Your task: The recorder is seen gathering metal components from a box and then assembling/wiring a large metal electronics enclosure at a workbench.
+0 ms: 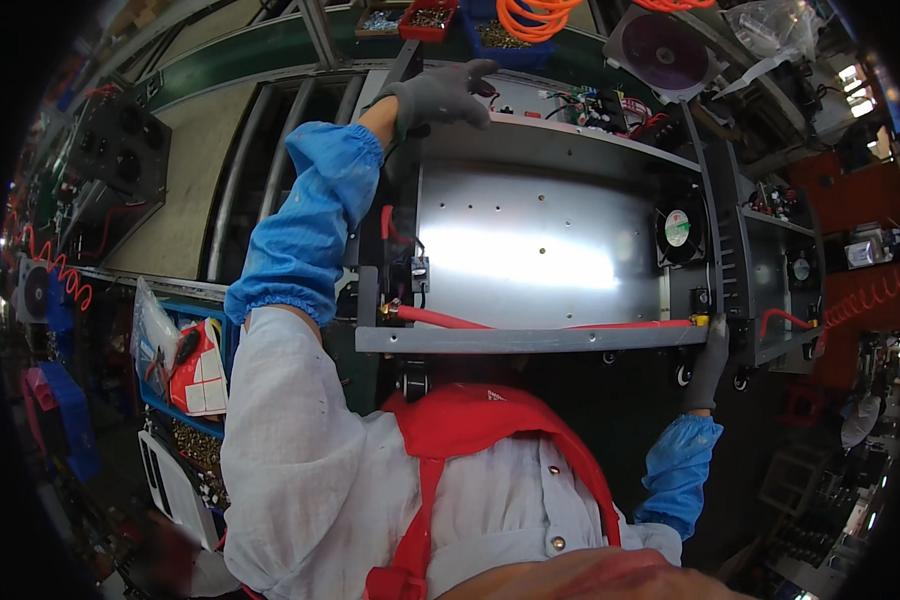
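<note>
In front of me lies an open grey metal cabinet [530, 250] with a bare shiny panel inside. My left hand [445, 95], in a grey glove, reaches over its far left corner. The fingers of that hand are apart and hold nothing I can see. At the near right corner of the cabinet, my gloved right hand [712, 362] rests against the outer edge. Its fingertips are partly hidden there. A small fan [678, 228] is fixed inside at the right, and a red hose [440, 318] runs along the near side. Circuit parts and wires [610, 108] sit along the far side.
Metal rollers [243, 180] lie to the left. A blue crate [170, 400] with a red-and-white packet stands nearer. Red [428, 18] and blue [505, 45] bins of small parts are at the back, below an orange coiled hose [530, 18]. Another cabinet [780, 260] adjoins on the right.
</note>
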Demonstrator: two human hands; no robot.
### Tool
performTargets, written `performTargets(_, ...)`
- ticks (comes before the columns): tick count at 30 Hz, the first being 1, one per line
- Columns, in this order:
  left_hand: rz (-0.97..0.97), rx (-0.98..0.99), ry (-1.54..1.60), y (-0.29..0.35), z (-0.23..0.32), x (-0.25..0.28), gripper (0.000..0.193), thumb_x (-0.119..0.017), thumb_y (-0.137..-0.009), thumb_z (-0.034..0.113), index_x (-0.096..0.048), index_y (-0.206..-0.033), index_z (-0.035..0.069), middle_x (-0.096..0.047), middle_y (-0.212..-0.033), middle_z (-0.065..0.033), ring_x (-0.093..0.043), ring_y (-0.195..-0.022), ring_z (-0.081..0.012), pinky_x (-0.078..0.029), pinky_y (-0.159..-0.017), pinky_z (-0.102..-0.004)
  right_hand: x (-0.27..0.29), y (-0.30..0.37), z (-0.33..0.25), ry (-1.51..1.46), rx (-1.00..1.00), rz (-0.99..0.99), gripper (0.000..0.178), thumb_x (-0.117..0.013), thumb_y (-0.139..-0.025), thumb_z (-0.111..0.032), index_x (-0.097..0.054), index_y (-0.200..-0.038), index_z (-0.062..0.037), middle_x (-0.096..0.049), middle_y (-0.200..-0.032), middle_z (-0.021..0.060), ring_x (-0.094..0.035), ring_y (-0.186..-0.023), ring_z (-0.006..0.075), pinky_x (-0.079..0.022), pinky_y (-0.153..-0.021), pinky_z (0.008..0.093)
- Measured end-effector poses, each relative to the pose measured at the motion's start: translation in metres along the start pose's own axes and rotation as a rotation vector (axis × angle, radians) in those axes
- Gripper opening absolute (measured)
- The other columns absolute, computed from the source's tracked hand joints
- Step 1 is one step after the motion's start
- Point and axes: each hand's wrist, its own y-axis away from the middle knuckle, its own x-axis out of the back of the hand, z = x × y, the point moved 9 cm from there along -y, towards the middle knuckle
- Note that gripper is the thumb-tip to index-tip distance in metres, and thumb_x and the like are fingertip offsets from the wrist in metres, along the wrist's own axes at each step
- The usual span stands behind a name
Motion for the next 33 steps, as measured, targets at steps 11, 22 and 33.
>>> performTargets(11, -0.234, 0.001, -0.057, -0.013, -0.004, -0.014, 0.101, -0.081, -0.066, 0.013, -0.026, -0.151, 0.008, -0.036, -0.151, -0.0161, -0.040, -0.137, -0.0316, -0.041, -0.108, -0.0393, 0.000, 0.001, -0.005, 0.008, 0.058, 0.023, 0.048, -0.049, -0.101, -0.040, -0.053, -0.127, -0.0005, -0.054, -0.106, 0.0037, -0.051, -0.097, 0.0123, -0.042, -0.089, 0.0291)
performTargets(22, -0.253, -0.031, -0.119, -0.013, 0.008, -0.011, 0.094, -0.079, -0.063, 0.010, -0.035, -0.147, 0.006, -0.055, -0.133, -0.0203, -0.052, -0.125, -0.0325, -0.042, -0.107, -0.0414, 0.004, -0.003, 0.006, -0.029, -0.027, 0.000, 0.046, -0.050, -0.100, -0.038, -0.054, -0.127, -0.0012, -0.056, -0.108, 0.0031, -0.052, -0.097, 0.0113, -0.043, -0.088, 0.0276)
performTargets(33, -0.209, -0.028, -0.150, -0.014, 0.002, -0.014, 0.090, -0.076, -0.065, 0.013, -0.037, -0.146, 0.009, -0.048, -0.141, -0.0179, -0.052, -0.126, -0.0325, -0.044, -0.107, -0.0416, 0.011, -0.004, 0.013, -0.046, -0.039, 0.038, 0.043, -0.049, -0.101, -0.036, -0.055, -0.123, 0.0007, -0.053, -0.103, 0.0019, -0.048, -0.096, 0.0112, -0.040, -0.088, 0.0275)
